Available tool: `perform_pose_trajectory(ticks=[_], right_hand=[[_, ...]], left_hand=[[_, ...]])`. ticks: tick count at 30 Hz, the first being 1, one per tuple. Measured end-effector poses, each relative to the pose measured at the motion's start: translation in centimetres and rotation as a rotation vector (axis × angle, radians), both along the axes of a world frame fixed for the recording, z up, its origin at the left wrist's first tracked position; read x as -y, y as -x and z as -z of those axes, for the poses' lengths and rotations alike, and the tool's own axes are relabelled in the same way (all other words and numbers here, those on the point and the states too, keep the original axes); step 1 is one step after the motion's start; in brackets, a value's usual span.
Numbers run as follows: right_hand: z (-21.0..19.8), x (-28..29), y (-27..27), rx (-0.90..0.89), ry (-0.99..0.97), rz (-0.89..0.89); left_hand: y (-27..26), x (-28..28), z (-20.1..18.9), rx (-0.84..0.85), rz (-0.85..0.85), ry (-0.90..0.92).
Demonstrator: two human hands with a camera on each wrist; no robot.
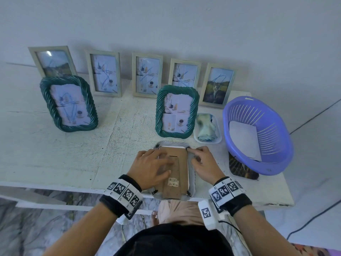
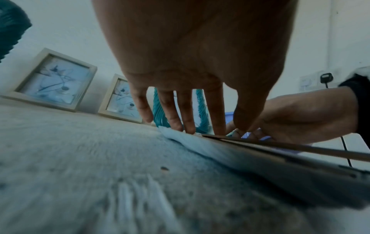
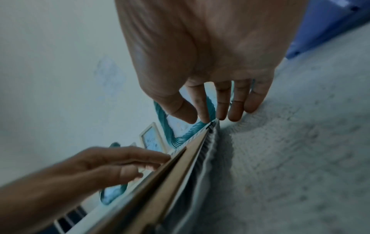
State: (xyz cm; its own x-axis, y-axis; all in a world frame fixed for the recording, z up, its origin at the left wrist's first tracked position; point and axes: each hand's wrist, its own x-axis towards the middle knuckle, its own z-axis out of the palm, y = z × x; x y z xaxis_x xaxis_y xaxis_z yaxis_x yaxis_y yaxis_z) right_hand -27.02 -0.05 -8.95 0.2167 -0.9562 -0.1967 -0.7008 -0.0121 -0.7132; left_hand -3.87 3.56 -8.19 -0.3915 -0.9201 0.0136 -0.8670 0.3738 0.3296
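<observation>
At the worktop (image 1: 73, 145) near edge: frame (image 1: 179, 168) lies face down, brown back up.
Left grip (image 1: 153, 167): flat, wide, pressing the back.
Right grip (image 1: 204, 163): loose, holding nothing; forefinger on far-right clip (image 1: 188, 149).
Tip: probably best to press steadily and swing the clip sideways, not upward.

Home room — picture frames (image 1: 147, 74), basket (image 1: 273, 133) (plastic)

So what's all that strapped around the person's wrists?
No sleeves or gloves: the left hand and right hand are bare. The black fabric left wristband and matching right wristband carry white blocks printed with black-and-white square code patterns. Another white marked block sits under the right wrist, trailing a thin black cable.
</observation>
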Motion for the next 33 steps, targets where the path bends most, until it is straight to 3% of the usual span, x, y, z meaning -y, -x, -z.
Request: perform_pose_trajectory(ticks=[3,6,9,13,18,33], right_hand=[[-0.8,-0.7,0.0,-0.08,0.064,-0.058],[-1.9,-1.8,-0.5,-0.266,0.151,-0.164],[-2.1,-2.2,-0.8,-0.357,0.147,-0.182],[-1.9,-2.6,-0.7,-0.362,0.163,-0.148],[-1.7,-3.4,-0.5,-0.309,0.136,-0.154],[-1.9,-4.4,0.4,-0.219,0.097,-0.215]], left_hand=[[-0.4,0.1,-0.2,-0.079,0.02,-0.073],[-1.2,0.7,-0.1,-0.244,-0.093,-0.078],[-2.0,1.5,0.3,-0.183,-0.215,-0.059],[-2.4,2.1,0.5,-0.177,-0.242,-0.163],[-2.2,2.2,0.5,-0.212,-0.236,-0.166],[-2.5,2.6,0.2,-0.606,-0.361,-0.412]])
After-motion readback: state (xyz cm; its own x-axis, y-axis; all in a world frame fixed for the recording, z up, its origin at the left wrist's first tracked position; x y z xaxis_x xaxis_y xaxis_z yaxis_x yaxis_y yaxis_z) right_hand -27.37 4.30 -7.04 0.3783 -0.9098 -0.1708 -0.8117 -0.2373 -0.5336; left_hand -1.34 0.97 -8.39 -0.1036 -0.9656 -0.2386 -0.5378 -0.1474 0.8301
